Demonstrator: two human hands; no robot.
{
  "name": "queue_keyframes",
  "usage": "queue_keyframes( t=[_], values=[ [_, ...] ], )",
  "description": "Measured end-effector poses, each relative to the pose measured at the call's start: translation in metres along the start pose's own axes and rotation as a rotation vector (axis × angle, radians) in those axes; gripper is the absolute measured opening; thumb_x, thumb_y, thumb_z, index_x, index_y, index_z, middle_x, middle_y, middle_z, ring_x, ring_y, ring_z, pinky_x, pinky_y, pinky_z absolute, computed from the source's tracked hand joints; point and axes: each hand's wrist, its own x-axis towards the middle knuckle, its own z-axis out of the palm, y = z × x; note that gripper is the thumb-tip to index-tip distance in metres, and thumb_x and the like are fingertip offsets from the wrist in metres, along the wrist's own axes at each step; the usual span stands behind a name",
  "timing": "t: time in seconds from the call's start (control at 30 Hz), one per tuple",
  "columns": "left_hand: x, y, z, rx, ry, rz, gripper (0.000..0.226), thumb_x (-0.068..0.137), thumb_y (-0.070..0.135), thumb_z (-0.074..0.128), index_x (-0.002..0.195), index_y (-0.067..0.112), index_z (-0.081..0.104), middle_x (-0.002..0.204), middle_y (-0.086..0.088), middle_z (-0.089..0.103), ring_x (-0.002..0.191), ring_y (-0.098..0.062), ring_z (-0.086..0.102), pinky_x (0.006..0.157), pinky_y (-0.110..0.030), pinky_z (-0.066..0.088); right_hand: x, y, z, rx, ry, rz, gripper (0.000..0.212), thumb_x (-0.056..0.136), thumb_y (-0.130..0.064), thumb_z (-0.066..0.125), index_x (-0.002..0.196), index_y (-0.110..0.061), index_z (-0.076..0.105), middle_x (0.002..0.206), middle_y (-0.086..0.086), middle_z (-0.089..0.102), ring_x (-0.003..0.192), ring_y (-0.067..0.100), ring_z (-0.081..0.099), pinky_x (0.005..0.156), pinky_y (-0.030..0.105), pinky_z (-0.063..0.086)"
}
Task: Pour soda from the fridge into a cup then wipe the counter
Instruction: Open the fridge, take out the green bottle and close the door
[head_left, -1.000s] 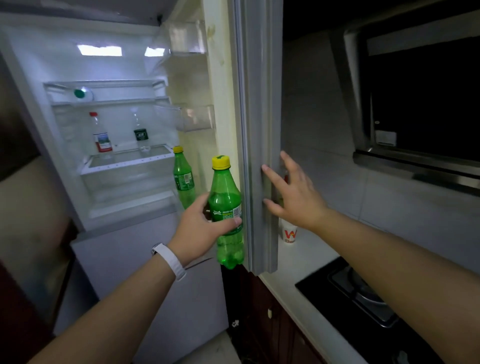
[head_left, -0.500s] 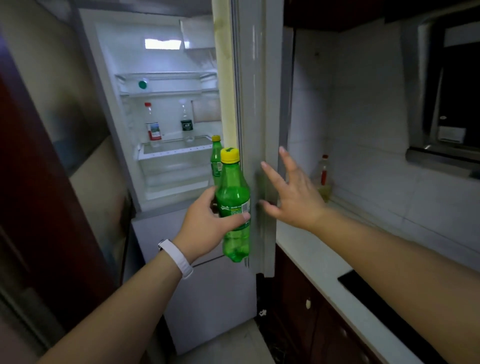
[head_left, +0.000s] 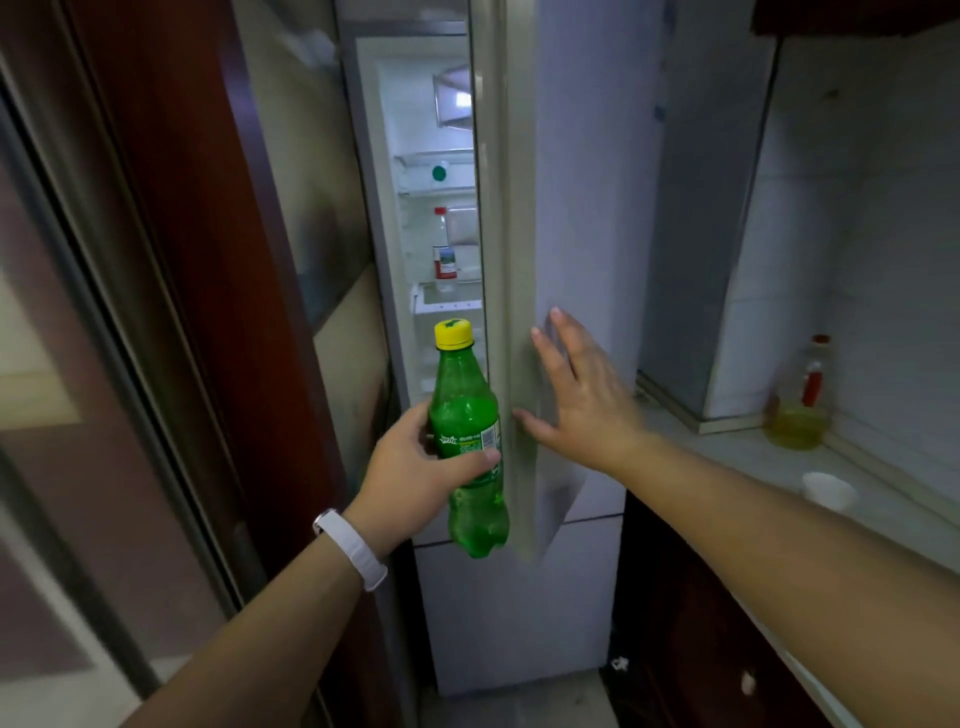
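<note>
Left hand (head_left: 415, 480) fingers wrapped around green soda bottle (head_left: 470, 441), upright, yellow cap, before narrow fridge opening. Right hand (head_left: 582, 395) fingers spread flat against fridge door (head_left: 587, 208). White cup (head_left: 828, 491) on surface (head_left: 753, 462) at right, near oil bottle (head_left: 800, 400).

upright green soda bottle (head_left: 470, 441), yellow cap, beside fridge door (head_left: 571, 208)

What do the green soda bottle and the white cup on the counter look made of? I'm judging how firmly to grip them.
Green soda bottle: clear-tinted glossy plastic, likely PET; light passes through and bubbles show inside. Yellow cap: opaque plastic. White cup: matte white, probably paper or thin plastic; too blurred to tell.
</note>
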Motion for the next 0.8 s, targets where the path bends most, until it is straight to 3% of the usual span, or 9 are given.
queue_keyframes(
  t=[0.13,0.27,0.5,0.63,0.8],
  values=[
    [0.01,-0.007,-0.014,-0.006,0.043,-0.028,0.055,0.062,0.004,0.088,0.111,0.011,0.065,0.101,-0.005,0.074,0.095,-0.018,0.07,0.075,-0.023,0.054,0.021,-0.01,0.034,0.076,-0.023,0.048,0.094,0.079,-0.054,0.062,0.151,-0.018,0.013,0.158,0.011,0.006,0.144,0.035,0.017,0.114,0.045,0.02],
    [0.024,-0.011,-0.025,0.03,0.097,-0.03,0.056,0.062,0.003,0.088,0.112,0.01,0.064,0.1,-0.004,0.075,0.094,-0.015,0.071,0.075,-0.022,0.054,0.042,-0.015,0.067,0.101,-0.015,0.007,0.088,0.082,-0.061,0.048,0.151,-0.019,0.015,0.157,0.013,0.009,0.143,0.038,0.02,0.115,0.051,0.023],
    [0.052,-0.02,-0.033,0.063,0.207,-0.055,0.051,0.067,-0.008,0.082,0.112,0.008,0.063,0.095,-0.001,0.076,0.09,-0.012,0.072,0.072,-0.021,0.055,0.071,-0.01,0.116,0.084,0.031,-0.11,0.077,0.086,-0.06,0.045,0.148,-0.019,0.026,0.154,0.014,0.018,0.142,0.035,0.022,0.116,0.054,0.019],
    [0.069,-0.029,-0.029,0.077,0.268,-0.073,0.05,0.067,-0.008,0.082,0.109,0.011,0.063,0.091,0.002,0.076,0.085,-0.01,0.072,0.069,-0.021,0.055,0.083,0.006,0.135,0.073,-0.106,-0.164,0.075,0.088,-0.06,0.038,0.15,-0.022,0.021,0.157,0.015,0.021,0.143,0.032,0.015,0.116,0.048,0.005],
    [0.092,-0.045,-0.025,0.105,0.313,-0.09,0.054,0.066,-0.003,0.085,0.114,0.009,0.064,0.102,-0.004,0.075,0.093,-0.017,0.072,0.075,-0.026,0.057,0.096,0.034,0.159,0.04,-0.233,-0.151,0.076,0.084,-0.056,0.041,0.15,-0.023,0.025,0.158,0.014,0.022,0.143,0.031,0.012,0.115,0.048,0.006]
  ],
)
